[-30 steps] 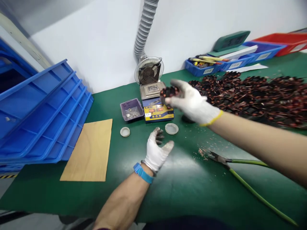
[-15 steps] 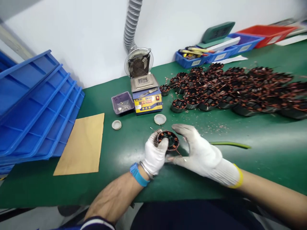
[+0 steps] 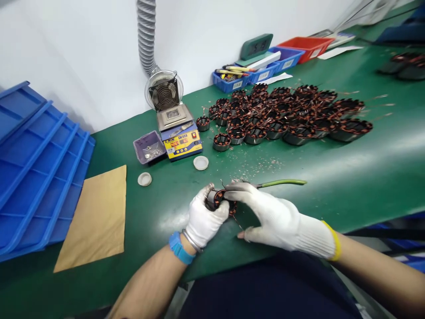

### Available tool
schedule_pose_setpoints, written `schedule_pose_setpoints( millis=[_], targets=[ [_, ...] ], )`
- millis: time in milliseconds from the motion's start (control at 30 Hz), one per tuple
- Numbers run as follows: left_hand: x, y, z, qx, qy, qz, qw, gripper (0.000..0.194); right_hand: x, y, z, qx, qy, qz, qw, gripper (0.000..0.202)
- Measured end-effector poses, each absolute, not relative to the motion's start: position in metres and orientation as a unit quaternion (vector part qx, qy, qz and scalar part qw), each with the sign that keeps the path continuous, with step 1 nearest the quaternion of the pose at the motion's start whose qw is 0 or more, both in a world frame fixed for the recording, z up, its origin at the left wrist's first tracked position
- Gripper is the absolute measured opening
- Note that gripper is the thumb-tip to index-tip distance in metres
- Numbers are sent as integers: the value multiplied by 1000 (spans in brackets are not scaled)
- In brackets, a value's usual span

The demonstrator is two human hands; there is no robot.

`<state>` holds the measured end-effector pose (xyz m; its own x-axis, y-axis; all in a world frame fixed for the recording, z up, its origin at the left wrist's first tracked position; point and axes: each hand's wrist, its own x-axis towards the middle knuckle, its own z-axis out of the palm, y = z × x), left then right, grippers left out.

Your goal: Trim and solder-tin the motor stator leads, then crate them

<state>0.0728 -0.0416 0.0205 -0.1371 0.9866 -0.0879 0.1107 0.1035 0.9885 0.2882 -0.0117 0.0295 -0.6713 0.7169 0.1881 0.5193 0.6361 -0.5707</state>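
My left hand (image 3: pixel 204 219), in a white glove with a blue band and a metal bangle at the wrist, grips a motor stator (image 3: pixel 219 198), a ring with copper windings and loose wire ends. The stator is tilted, and part of it is hidden by my fingers. Beside it is my gloved right hand (image 3: pixel 275 217), thumb and fingers spread apart. Its fingertips overlap the stator's upper edge; whether they touch it, I cannot tell. Just beyond that hand lies a green-handled tool (image 3: pixel 282 182), its head mostly covered.
Many similar stators (image 3: pixel 255 133) stand grouped behind, with wire clippings nearby. A yellow-blue solder pot (image 3: pixel 182 142), a purple tray (image 3: pixel 141 146), two small white dishes (image 3: pixel 201 163), cardboard (image 3: pixel 96 217), stacked blue crates (image 3: pixel 40 168) and small parts bins (image 3: pixel 229 82) surround the work area.
The camera view has swung to the right. The stator has been turned to a steeper tilt in my left hand, and my right fingers have come closer over it.
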Motion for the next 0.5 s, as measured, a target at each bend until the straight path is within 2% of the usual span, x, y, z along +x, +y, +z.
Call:
schedule_pose_setpoints(
  millis=[200, 367, 500],
  targets=[
    [75, -40, 24, 488, 603, 444, 450, 47, 291, -11, 36, -345, -892, 229, 180, 86],
    [75, -42, 29, 487, 606, 429, 459, 42, 288, -12, 26, -339, -908, 158, 188, 56],
    [72, -44, 29, 496, 599, 406, 480, 53, 284, -13, 15, -342, -915, 108, 187, 32]
  ],
)
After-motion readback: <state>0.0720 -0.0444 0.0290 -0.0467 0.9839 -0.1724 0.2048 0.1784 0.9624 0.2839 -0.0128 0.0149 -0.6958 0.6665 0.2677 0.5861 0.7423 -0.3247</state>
